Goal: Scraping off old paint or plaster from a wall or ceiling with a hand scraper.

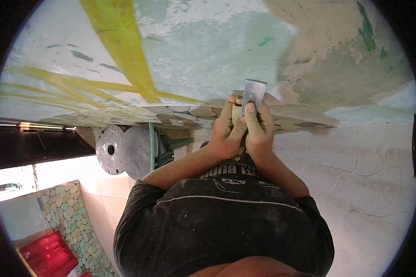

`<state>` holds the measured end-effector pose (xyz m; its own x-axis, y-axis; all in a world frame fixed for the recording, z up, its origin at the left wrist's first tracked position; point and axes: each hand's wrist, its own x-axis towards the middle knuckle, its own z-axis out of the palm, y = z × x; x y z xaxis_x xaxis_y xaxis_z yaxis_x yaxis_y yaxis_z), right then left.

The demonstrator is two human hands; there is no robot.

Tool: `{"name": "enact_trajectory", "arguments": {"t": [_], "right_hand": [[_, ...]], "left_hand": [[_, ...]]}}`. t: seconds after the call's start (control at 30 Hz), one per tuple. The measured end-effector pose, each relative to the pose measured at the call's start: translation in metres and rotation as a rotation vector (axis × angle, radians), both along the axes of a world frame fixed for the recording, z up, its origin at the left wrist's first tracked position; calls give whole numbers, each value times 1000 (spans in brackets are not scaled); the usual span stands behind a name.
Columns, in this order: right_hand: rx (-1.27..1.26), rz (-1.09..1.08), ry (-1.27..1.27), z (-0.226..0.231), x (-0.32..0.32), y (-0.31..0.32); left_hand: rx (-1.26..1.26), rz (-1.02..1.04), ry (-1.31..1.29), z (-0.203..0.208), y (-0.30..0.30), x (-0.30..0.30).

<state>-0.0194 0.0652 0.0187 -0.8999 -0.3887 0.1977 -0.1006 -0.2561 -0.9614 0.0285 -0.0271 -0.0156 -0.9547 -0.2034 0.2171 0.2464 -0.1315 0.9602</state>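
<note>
At the fingertips of the right hand (260, 133), a flat metal blade (257, 90) is pinched, its lower end pressed by the thumb. Just beside it, the fingers of the left hand (224, 136) are curled; whether the blade is gripped by them too cannot be told. The blade is held up before a pale green wall (217, 51), though whether the wall is touched cannot be made out. The wall is crossed by yellow stripes (120, 46) and edged below by a band of stone shapes (192, 111). Behind the hands, a dusty black shirt (226, 221) is seen. Farther left, a round grey plate (110, 138) pierced by holes is shown, and a red sheet (51, 254) is seen at lower left.
</note>
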Motion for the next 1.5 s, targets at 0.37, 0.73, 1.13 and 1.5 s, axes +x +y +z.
{"name": "enact_trajectory", "arguments": {"t": [0.37, 0.73, 1.13, 1.5], "right_hand": [[-25, 21, -19, -11, 24, -35], [48, -92, 10, -23, 52, -44], [-72, 38, -73, -16, 34, -10], [-152, 237, -4, 27, 6, 14]], "left_hand": [[28, 75, 3, 0, -30, 27], [140, -5, -27, -19, -36, 48], [-92, 70, -3, -2, -10, 31], [-247, 47, -65, 57, 7, 29]]}}
